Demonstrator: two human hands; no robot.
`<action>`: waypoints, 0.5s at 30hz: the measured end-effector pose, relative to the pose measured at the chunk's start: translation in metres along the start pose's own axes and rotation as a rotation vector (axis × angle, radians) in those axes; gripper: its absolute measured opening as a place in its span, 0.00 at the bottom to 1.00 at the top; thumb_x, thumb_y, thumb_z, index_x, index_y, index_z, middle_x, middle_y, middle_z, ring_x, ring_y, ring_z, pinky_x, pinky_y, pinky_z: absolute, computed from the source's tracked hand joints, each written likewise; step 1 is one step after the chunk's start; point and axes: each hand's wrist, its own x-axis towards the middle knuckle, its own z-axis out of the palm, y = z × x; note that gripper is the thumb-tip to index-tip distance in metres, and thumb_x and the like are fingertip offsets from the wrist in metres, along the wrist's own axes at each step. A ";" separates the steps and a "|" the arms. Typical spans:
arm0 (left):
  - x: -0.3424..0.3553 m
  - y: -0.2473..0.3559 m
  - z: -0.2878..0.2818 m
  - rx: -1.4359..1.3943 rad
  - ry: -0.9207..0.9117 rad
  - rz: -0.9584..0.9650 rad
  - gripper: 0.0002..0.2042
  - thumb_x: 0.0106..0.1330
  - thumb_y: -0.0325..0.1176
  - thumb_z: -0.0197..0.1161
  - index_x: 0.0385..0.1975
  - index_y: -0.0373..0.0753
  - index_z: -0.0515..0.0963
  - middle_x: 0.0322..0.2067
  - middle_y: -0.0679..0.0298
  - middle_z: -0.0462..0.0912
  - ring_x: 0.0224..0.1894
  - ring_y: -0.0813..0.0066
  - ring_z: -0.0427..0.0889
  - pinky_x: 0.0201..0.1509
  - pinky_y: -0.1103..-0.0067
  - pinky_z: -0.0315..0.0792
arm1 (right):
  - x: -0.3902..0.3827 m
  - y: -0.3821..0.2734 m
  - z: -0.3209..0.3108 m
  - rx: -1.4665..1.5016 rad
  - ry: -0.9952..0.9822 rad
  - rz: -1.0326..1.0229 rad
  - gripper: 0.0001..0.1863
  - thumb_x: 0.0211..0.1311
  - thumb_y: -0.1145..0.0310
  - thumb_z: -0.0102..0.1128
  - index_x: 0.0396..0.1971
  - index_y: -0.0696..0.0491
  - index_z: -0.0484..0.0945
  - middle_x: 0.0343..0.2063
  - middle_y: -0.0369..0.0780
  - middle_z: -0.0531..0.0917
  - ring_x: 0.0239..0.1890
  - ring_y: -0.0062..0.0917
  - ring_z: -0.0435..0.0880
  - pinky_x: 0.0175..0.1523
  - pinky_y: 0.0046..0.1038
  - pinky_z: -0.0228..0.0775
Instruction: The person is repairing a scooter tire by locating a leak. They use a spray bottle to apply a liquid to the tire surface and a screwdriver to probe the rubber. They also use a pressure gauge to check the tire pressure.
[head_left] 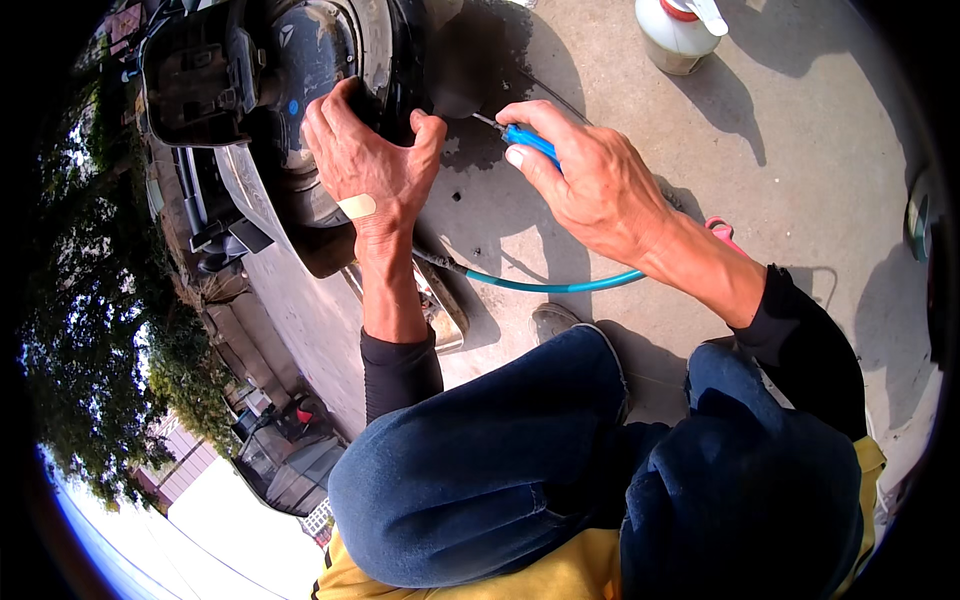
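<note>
A dirty wheel (378,60) with a black rim lies at the upper left, next to a dark, dusty housing (195,75). Over its near edge my left hand (365,160) is curled, fingers on the inner side and thumb toward the outer side; a small plaster sticks to the back of the wrist. My right hand (600,190) grips a blue-handled screwdriver (530,142), its thin metal tip pointing left toward the wheel. The tip is apart from my left thumb. Part of the handle is hidden inside my right fist.
A teal hose (550,287) bends across the concrete below my hands. A white bottle with a red collar (678,38) stands at the upper right. A dark wet stain (480,60) marks the ground beside the wheel. An open tray (445,310) sits beneath my left forearm.
</note>
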 end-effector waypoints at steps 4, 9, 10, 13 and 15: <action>-0.001 0.000 0.000 -0.001 0.002 -0.005 0.31 0.55 0.40 0.72 0.56 0.28 0.76 0.51 0.49 0.79 0.57 0.46 0.79 0.65 0.58 0.73 | 0.004 -0.007 -0.002 0.024 -0.051 0.064 0.16 0.81 0.65 0.60 0.62 0.54 0.76 0.41 0.52 0.90 0.42 0.48 0.92 0.46 0.41 0.83; -0.001 -0.004 0.004 0.023 0.000 0.014 0.33 0.53 0.43 0.72 0.57 0.28 0.76 0.50 0.48 0.76 0.56 0.48 0.79 0.61 0.58 0.77 | 0.004 0.005 0.012 0.035 0.104 -0.092 0.14 0.77 0.67 0.62 0.57 0.54 0.75 0.30 0.52 0.87 0.35 0.52 0.88 0.38 0.47 0.79; -0.001 -0.004 0.003 0.021 -0.003 0.007 0.33 0.53 0.43 0.72 0.57 0.28 0.77 0.50 0.48 0.76 0.56 0.48 0.79 0.61 0.58 0.77 | 0.003 0.006 0.012 0.016 0.069 -0.067 0.15 0.78 0.66 0.62 0.59 0.53 0.75 0.34 0.51 0.88 0.37 0.51 0.89 0.40 0.46 0.80; -0.001 -0.001 0.001 0.010 -0.002 -0.008 0.31 0.54 0.41 0.72 0.56 0.29 0.77 0.50 0.49 0.78 0.57 0.47 0.79 0.63 0.58 0.75 | -0.004 0.009 0.007 -0.081 -0.037 -0.002 0.18 0.80 0.64 0.61 0.63 0.52 0.75 0.40 0.50 0.90 0.40 0.48 0.91 0.44 0.43 0.82; 0.000 0.002 -0.002 0.004 0.001 -0.011 0.30 0.55 0.40 0.72 0.56 0.29 0.77 0.51 0.49 0.79 0.57 0.46 0.79 0.65 0.58 0.74 | -0.017 0.019 -0.001 -0.202 -0.109 0.029 0.19 0.79 0.64 0.61 0.63 0.52 0.74 0.39 0.50 0.90 0.38 0.48 0.91 0.42 0.43 0.81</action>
